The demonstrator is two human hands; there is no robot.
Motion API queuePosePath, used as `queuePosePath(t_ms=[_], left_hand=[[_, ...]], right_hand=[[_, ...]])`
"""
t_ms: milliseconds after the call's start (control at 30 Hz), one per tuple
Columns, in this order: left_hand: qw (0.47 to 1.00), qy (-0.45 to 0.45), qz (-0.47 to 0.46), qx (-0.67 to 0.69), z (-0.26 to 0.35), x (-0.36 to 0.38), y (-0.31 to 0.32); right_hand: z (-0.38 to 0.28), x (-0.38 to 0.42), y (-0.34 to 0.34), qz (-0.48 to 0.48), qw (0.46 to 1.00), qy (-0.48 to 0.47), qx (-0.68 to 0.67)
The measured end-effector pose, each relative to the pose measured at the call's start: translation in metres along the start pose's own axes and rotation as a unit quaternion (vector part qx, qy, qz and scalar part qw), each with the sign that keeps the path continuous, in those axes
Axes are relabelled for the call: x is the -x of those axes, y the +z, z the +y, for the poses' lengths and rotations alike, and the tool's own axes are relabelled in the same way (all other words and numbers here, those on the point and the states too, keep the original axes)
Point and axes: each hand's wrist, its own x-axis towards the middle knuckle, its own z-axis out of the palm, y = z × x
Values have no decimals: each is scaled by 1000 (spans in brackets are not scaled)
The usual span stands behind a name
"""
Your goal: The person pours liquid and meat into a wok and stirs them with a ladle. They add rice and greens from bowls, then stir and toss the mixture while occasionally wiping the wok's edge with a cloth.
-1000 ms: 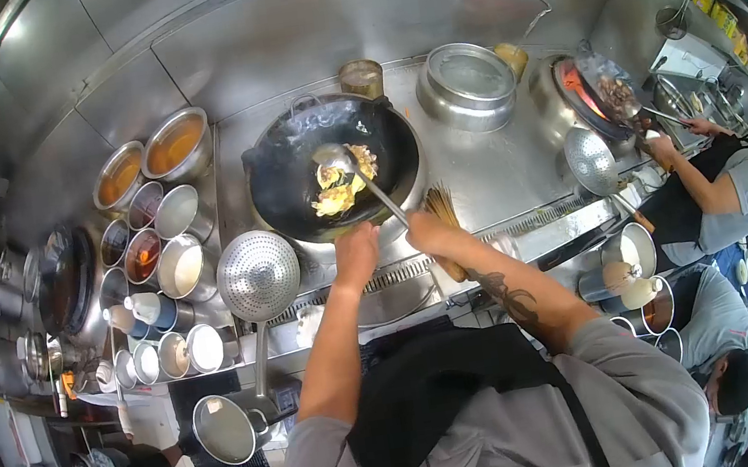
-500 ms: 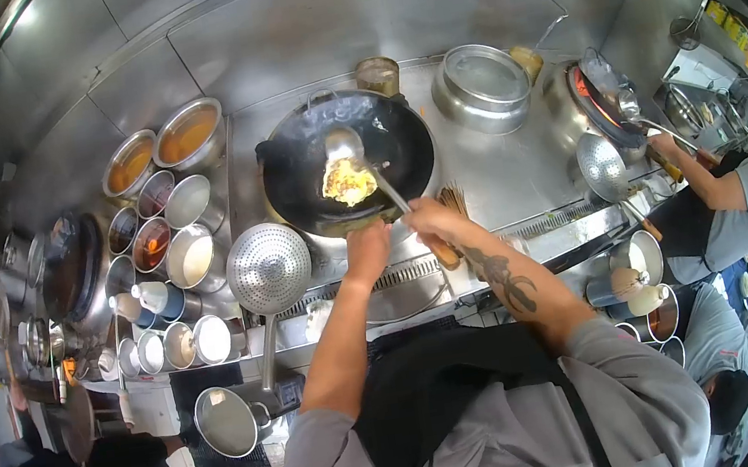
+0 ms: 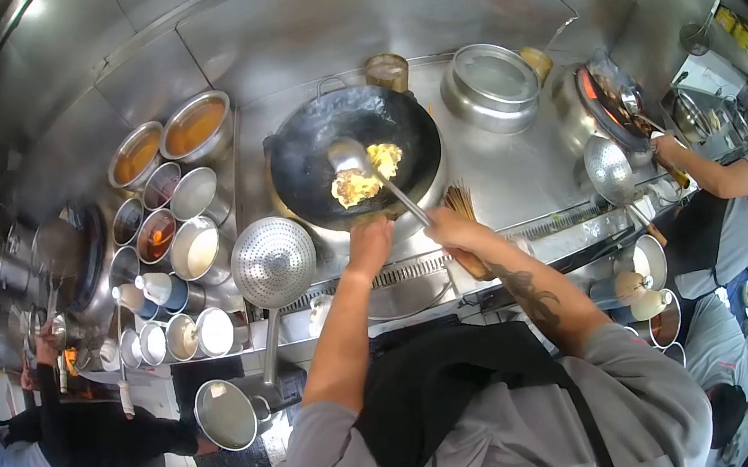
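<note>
A black wok (image 3: 303, 172) sits on the burner, with yellow, partly browned egg (image 3: 355, 188) inside in two clumps. My left hand (image 3: 372, 239) is closed at the wok's near edge, on what looks like its cloth-wrapped handle, mostly hidden under the fingers. My right hand (image 3: 452, 227) wraps round the handle of a metal ladle (image 3: 348, 156), whose bowl rests in the wok beside the egg. The ladle's wooden end sticks out below my right hand.
At left stand containers of sauces and seasonings (image 3: 201, 245) and a perforated strainer (image 3: 274, 263). A lidded pot (image 3: 492, 88) and a bamboo brush (image 3: 458, 200) are to the right. Co-workers stand on both sides, one at another wok (image 3: 607, 110).
The egg has gone from one clump to two. My right hand and the ladle handle have shifted slightly right and down. The co-worker at left has moved an arm up.
</note>
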Motion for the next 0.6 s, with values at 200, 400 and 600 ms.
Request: queuePosePath(t_ms=[200, 400, 600], left_hand=[[999, -22, -23, -15, 2, 2, 0], [1000, -22, -17, -5, 1, 0, 1], [999, -33, -22, -30, 2, 1, 2]], right_hand=[[30, 21, -41, -68, 990, 59, -107], [-15, -9, 10, 42, 996, 34, 65], [23, 15, -43, -131, 983, 14, -126]])
